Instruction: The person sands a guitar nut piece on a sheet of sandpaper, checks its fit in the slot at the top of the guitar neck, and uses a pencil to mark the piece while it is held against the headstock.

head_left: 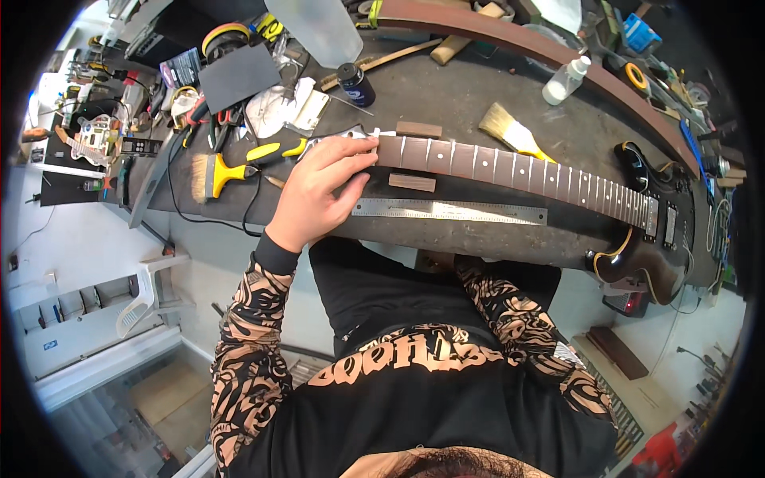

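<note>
A dark electric guitar lies along the bench, its brown fretted neck (pixel 502 169) pointing left and its glossy body (pixel 649 259) at the right. My left hand (pixel 323 187) is closed over the headstock end of the neck, fingertips at the pale nut and thumb on the near side. It mostly covers the headstock. Short wooden blocks, one far (pixel 419 129) and one near (pixel 412 183), lie on either side of the neck. A steel ruler (pixel 454 211) rests along the near side. My right forearm (pixel 510 307) reaches toward the bench's front edge; the hand is hidden there.
A yellow-handled brush (pixel 219 176) lies left of my left hand, another brush (pixel 511 127) beyond the neck. A dark jar (pixel 355 85), a clear spray bottle (pixel 566 80) and a long brown wooden strip (pixel 518 41) are farther back. Tools and a cable crowd the left.
</note>
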The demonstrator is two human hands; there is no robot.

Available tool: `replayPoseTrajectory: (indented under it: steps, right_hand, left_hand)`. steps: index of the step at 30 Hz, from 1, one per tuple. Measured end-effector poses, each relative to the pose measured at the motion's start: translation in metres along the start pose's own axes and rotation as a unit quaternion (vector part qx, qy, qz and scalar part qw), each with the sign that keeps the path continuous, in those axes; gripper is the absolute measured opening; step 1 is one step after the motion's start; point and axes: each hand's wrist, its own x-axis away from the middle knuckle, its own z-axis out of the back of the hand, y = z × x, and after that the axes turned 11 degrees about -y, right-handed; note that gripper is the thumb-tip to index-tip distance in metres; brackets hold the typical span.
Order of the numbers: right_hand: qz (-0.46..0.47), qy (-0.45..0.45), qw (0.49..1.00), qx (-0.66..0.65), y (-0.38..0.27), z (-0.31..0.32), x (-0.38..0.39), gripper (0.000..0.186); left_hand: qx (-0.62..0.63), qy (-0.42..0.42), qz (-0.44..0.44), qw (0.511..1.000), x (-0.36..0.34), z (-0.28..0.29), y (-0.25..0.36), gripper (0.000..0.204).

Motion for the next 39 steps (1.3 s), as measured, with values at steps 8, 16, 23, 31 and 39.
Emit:
replayPoseTrajectory:
  steps: [8,16,23,31,39]
  right_hand:
    - [0.084,0.053,0.989,0.109,-0.019,-0.003,0.041,0.032]
    - [0.251,0.18,0.949,0.063,-0.07,-0.036,0.173,0.041]
    - [0.336,0.286,0.895,0.073,-0.171,-0.017,0.327,0.02]
    - [0.304,0.47,0.805,0.196,-0.23,0.058,0.321,0.02]
    - [0.283,0.5,0.749,0.33,-0.266,0.105,0.277,0.019]
  left_hand:
    - [0.003,0.035,-0.038,0.999,0.0,-0.013,-0.008,0.026]
    - [0.08,0.034,-0.025,0.996,0.007,-0.017,-0.029,0.016]
    - [0.082,0.031,-0.042,0.995,-0.001,-0.019,-0.046,0.013]
    - [0.109,0.045,-0.055,0.991,-0.003,-0.02,-0.049,0.016]
    - [0.095,0.04,-0.055,0.993,-0.007,-0.022,-0.049,0.018]
